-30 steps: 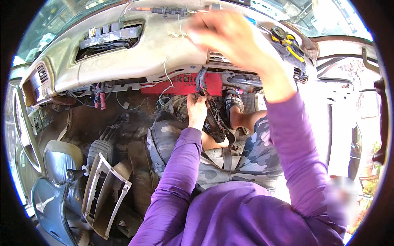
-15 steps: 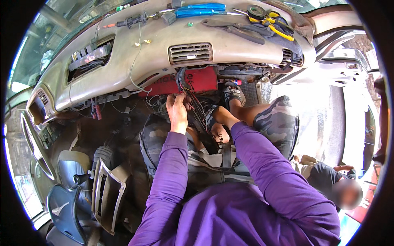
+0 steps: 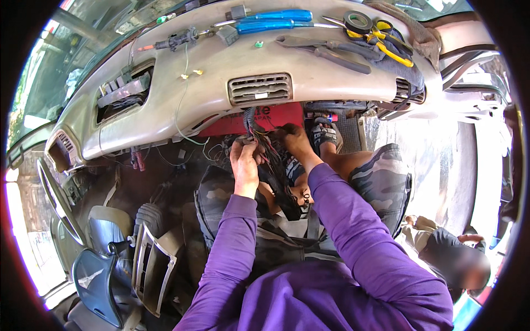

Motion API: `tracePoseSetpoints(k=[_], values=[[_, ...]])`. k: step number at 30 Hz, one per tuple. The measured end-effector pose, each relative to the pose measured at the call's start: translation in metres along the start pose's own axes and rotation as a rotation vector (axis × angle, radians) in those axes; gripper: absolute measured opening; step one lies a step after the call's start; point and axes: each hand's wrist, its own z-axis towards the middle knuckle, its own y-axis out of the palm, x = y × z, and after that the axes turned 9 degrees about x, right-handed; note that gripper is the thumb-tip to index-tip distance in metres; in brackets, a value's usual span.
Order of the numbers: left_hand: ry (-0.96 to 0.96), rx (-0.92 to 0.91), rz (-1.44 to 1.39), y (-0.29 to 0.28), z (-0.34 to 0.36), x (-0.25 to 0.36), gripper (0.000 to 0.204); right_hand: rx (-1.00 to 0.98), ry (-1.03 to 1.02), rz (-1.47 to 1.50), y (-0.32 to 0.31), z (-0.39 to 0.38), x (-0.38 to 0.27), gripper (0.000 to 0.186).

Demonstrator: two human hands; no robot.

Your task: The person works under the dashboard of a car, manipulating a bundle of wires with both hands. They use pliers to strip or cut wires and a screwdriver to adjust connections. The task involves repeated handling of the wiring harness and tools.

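Observation:
Below the dashboard's middle vent, a bundle of thin wires (image 3: 259, 134) comes down out of a grey corrugated sleeve (image 3: 249, 118). My left hand (image 3: 244, 168) is closed around these wires, its thumb and fingers pinching them. Just to the right, my right hand (image 3: 296, 143) is closed in a pinch, with a thin wire seeming to run into its fingertips. A thicker dark wiring harness (image 3: 280, 190) continues down between my legs. Behind the hands is a red box-like thing (image 3: 291, 115) with dark print.
Blue-handled screwdrivers (image 3: 276, 21), pliers (image 3: 331, 52), yellow-handled scissors (image 3: 393, 52) and black tape (image 3: 358, 22) lie on the dashboard (image 3: 204, 71). A loose trim frame (image 3: 152, 270) stands near the gear lever at left. Another person (image 3: 450, 254) is at lower right.
My right hand has moved up from beside my leg to the wires, next to my left hand, which still grips them. The view has shifted slightly.

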Motion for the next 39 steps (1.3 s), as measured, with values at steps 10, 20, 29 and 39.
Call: tracePoseSetpoints(k=[10,20,29,39], values=[[0.492,-0.282,0.676,-0.004,-0.005,-0.007,0.038,-0.127,-0.381,-0.705,-0.010,-0.118,-0.123,0.026],[0.240,-0.360,0.536,0.003,-0.010,-0.005,0.040,-0.395,-0.425,-1.045,-0.053,-0.286,-0.108,0.025],[0.395,-0.187,0.606,0.009,-0.010,-0.025,0.031,0.000,-0.148,-1.161,-0.169,-0.377,-0.227,0.017],[0.261,-0.198,0.592,0.019,-0.025,0.001,0.031,0.753,-0.532,-1.422,-0.192,-0.337,-0.283,0.017]])
